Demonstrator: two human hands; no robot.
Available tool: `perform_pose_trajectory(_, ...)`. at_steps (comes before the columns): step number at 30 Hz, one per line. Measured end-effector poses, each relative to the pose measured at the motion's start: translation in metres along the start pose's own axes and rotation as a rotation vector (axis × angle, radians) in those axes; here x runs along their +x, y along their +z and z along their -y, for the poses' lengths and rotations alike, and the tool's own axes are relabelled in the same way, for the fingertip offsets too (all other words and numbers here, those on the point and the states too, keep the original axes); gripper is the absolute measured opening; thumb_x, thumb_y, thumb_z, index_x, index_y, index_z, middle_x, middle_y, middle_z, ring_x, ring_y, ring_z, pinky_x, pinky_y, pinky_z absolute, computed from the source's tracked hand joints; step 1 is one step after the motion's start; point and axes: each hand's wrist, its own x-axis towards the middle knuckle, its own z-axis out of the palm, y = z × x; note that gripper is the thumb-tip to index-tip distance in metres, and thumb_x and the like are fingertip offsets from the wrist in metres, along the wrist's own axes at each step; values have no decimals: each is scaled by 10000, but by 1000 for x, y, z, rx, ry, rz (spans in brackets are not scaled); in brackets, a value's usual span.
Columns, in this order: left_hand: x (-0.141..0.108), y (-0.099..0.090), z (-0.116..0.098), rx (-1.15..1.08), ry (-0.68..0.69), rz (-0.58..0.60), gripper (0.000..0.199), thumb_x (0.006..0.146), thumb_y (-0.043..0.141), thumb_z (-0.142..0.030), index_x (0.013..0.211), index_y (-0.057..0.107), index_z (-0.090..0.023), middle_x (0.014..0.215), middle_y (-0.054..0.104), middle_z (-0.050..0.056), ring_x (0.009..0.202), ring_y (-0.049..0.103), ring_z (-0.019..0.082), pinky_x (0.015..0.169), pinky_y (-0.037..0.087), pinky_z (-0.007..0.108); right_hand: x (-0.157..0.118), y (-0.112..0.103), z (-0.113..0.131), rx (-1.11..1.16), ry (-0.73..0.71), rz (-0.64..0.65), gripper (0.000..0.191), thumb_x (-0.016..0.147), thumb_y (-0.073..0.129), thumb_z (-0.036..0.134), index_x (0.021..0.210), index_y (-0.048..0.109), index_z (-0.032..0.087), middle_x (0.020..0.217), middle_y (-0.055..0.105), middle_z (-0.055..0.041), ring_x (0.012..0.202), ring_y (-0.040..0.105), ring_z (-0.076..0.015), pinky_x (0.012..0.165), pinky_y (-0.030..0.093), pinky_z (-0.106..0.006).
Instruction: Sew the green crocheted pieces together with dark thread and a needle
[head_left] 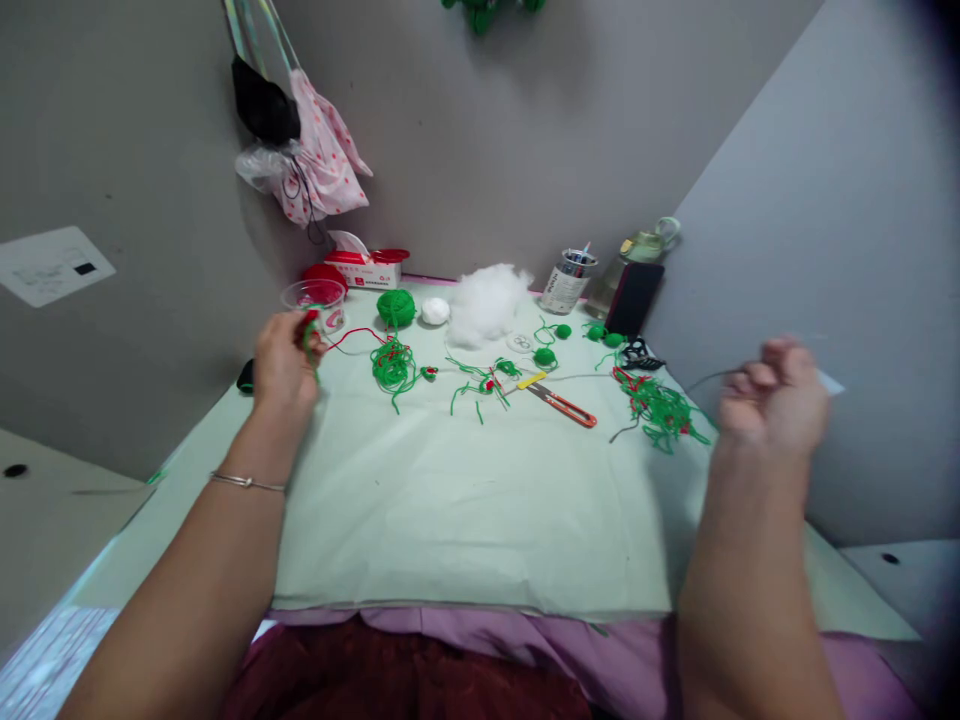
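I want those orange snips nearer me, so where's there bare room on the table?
The widest bare cloth lies between the orange snips and the near edge, flanked by your left forearm and right forearm. It's crowded farther back: green yarn ball, white stuffing, tin, tangled green yarn.

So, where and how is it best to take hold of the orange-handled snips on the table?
Best, I think, by the orange handles, coming from the near right, where the right hand is. The snips lie flat and slanted, handles toward that side, while the blades point away to the left, close by the yellow strip.
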Motion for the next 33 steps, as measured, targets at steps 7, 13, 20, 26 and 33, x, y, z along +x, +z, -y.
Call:
perform_pose_trajectory(7, -93, 62, 22, 116, -151, 436, 137, 829, 680, -272, 760, 604, -180, 627, 527, -41, 502, 449, 74, 499, 407, 215, -116, 119, -12, -64, 455, 571, 302, 762, 763, 448, 871, 670, 183, 740, 689, -16, 423, 355, -45, 404, 216, -217)
perform_pose_trajectory(13, -112, 64, 25, 182, -106, 561, 180, 867, 691, -341, 790, 622, -194, 664, 528, -37, 522, 480, 88, 518, 417, 240, -173, 146, -18, -19, 735, 840, 305, 789, 767, 459, 878, 712, 172, 933, 752, -66, 505, 526, -60, 448, 357, -211)
perform_pose_trajectory(20, -108, 63, 27, 269, -24, 534, 176, 853, 692, -338, 793, 622, -189, 696, 561, -28, 536, 483, 89, 522, 420, 239, -179, 147, -20, 1, 852, 1006, 343, 825, 728, 491, 885, 725, 153, 628, 605, 9, 540, 483, -74, 530, 356, -211)
perform_pose_trajectory(26, -93, 60, 23, 179, -90, 384, 155, 823, 671, -261, 715, 586, -190, 631, 502, -42, 501, 457, 79, 513, 405, 228, -164, 136, -15, -138, 570, 913, 296, 848, 710, 455, 777, 697, 168, 584, 405, 44, 563, 302, -86, 544, 219, -252)
perform_pose_trajectory(33, -95, 63, 15, 89, -174, 429, 154, 791, 673, -244, 681, 581, -186, 650, 483, -28, 518, 444, 80, 496, 425, 221, -147, 127, -11, -265, 445, 898, 307, 838, 706, 466, 755, 707, 171, 561, 399, 39, 563, 302, -97, 549, 229, -258)
